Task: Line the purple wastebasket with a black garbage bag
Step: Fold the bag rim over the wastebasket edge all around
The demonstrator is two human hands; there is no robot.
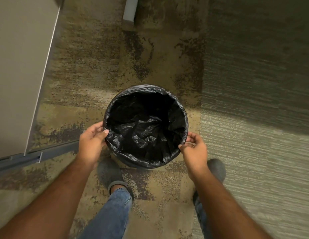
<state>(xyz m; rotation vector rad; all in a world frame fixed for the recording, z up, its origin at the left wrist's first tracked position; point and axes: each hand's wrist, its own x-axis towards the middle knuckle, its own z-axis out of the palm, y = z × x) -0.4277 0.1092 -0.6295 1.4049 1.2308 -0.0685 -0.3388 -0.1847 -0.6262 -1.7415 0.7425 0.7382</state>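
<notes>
A round wastebasket stands on the carpet below me, its walls fully hidden by the black garbage bag [145, 128] that fills the inside and folds over the rim all round. No purple shows. My left hand [91, 144] grips the bag-covered rim on the left side, thumb inside the edge. On the near right side my right hand [195, 150] pinches the bag's folded edge at the rim between thumb and fingers.
Patterned brown carpet [102, 69] surrounds the basket, with grey-green carpet [253, 135] to the right. A pale panel [17, 66] with a dark base rail [36, 156] runs along the left. My two shoes [109, 173] stand just behind the basket.
</notes>
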